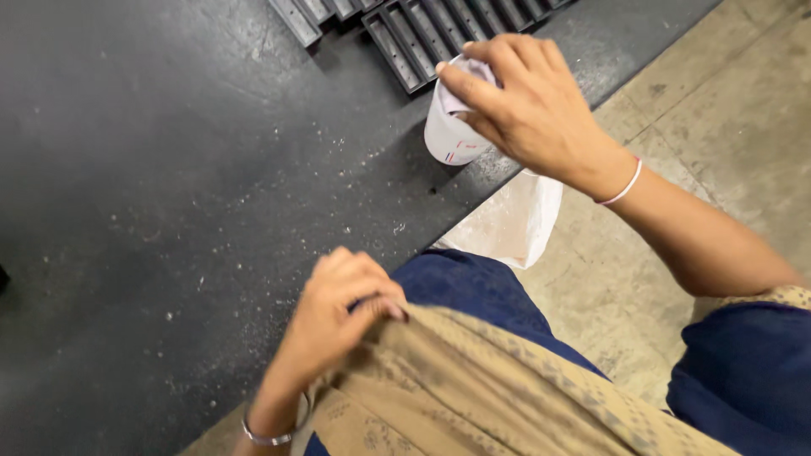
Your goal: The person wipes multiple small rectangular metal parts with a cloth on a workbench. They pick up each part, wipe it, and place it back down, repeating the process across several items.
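- The small white plastic cup with a faint red-and-blue mark near its base point(449, 135) stands on the dark grey speckled desk point(169, 186), close to the desk's near edge and just in front of a row of dark grey ribbed metal bars point(422, 29) lying at the far side.
- The cup looks roughly upright, its mouth leaning slightly toward the bars; its long axis runs from base to rim, up and away from the person.
- The right hand point(528, 105) comes in from the right and covers the rim, fingers curled over the top with the index finger stretched across the mouth. It is closed on the cup; something pale seems tucked at the mouth, too hidden to name.
- A thin pink-white band point(623, 187) circles the right wrist.
- A translucent white plastic bag point(511, 224) hangs just below the desk edge, directly under the cup's side of the desk, above the beige concrete floor point(726, 110).
- The left hand point(342, 308) is well apart from the cup, nearer the body, its fingers pinched together on the tan patterned cloth point(473, 388) draped over dark blue clothing point(473, 291).
- A silver bangle point(269, 437) sits on the left wrist.
- The right hand is far the nearer to the cup.
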